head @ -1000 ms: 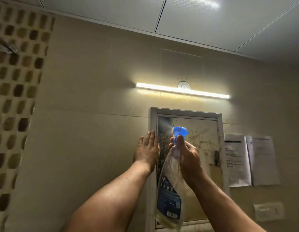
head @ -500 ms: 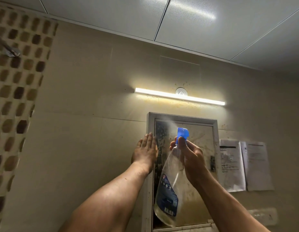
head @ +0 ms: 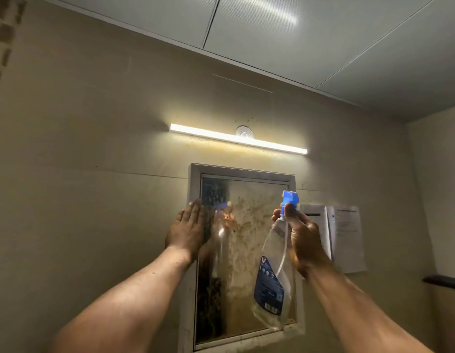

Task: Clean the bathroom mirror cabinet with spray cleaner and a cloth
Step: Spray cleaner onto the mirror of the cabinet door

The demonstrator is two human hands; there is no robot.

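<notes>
since the earlier frame the right hand (head: 304, 240) has carried the spray bottle (head: 274, 276) rightward, from before the left half of the glass to the right edge of the mirror cabinet (head: 241, 169); the left hand (head: 188, 230) stays at the cabinet's left side. right hand: raised, fingers and thumb curled round the bottle's neck just below the blue trigger head (head: 290, 200), gripping it firmly; whether a finger lies on the trigger cannot be told, as the hand is blurred. bottle: clear plastic with a dark blue label on its lower body, hanging tilted with its base toward the lower left, in front of the lower right corner of the cabinet. left hand: flat, fingers straight and together, pointing up, palm against the pale left frame with the fingertips reaching the edge of the glass (head: 246, 263); it holds nothing. glass: heavily soiled, with brown spatter across the middle and a dark streaked band down the left side. cabinet: set in a beige wall (head: 81, 149), closed. a lit light bar (head: 236, 138) is mounted on the wall just above it. two paper sheets (head: 346, 238) are fixed to the wall right of the cabinet, partly behind the right hand. a dark ledge (head: 442, 281) shows at the far right edge. a panelled ceiling (head: 323, 34) runs overhead.
</notes>
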